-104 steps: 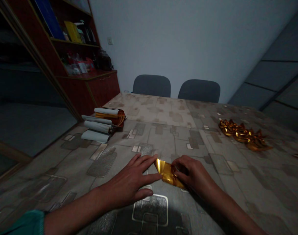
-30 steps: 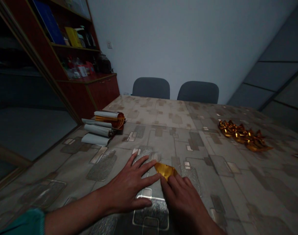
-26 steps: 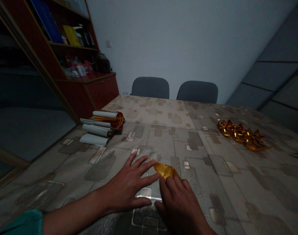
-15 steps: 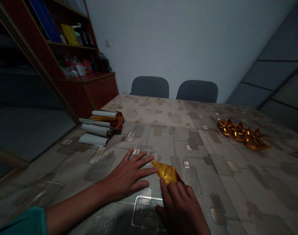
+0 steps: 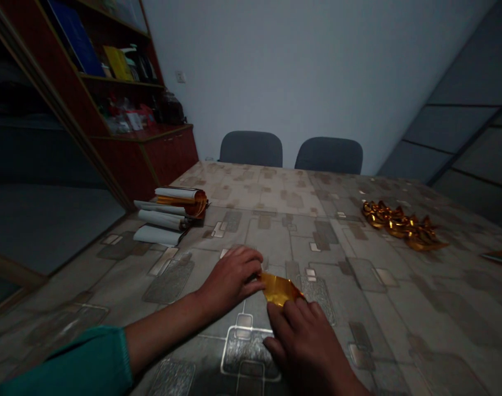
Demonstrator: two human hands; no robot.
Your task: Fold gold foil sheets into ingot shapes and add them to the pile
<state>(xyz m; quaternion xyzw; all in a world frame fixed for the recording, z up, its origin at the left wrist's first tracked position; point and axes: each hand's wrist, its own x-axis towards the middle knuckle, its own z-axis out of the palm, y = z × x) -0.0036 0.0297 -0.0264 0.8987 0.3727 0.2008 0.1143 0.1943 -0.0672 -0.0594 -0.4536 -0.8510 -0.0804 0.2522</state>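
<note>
A folded piece of gold foil paper (image 5: pixel 280 289) lies on the patterned tablecloth between my hands. My left hand (image 5: pixel 238 273) has its fingers drawn together around the paper's left tip, thumb below and fingers above. My right hand (image 5: pixel 306 335) rests on the near right edge, its bent fingers pressing the paper against the table. Its thumb sits apart, lower down. The paper's lower right part is hidden under those fingers.
Folded gold foil pieces (image 5: pixel 403 224) stand in a cluster at the right. Rolled and folded foil sheets with white backs (image 5: pixel 164 219) lie at the left. Two grey chairs (image 5: pixel 251 148) stand behind the table, and a red-brown cabinet (image 5: pixel 168 157) is at the back left.
My left hand has gone from spread fingers beside the paper to a pinch on its left tip. The right hand stays on the paper's near edge.
</note>
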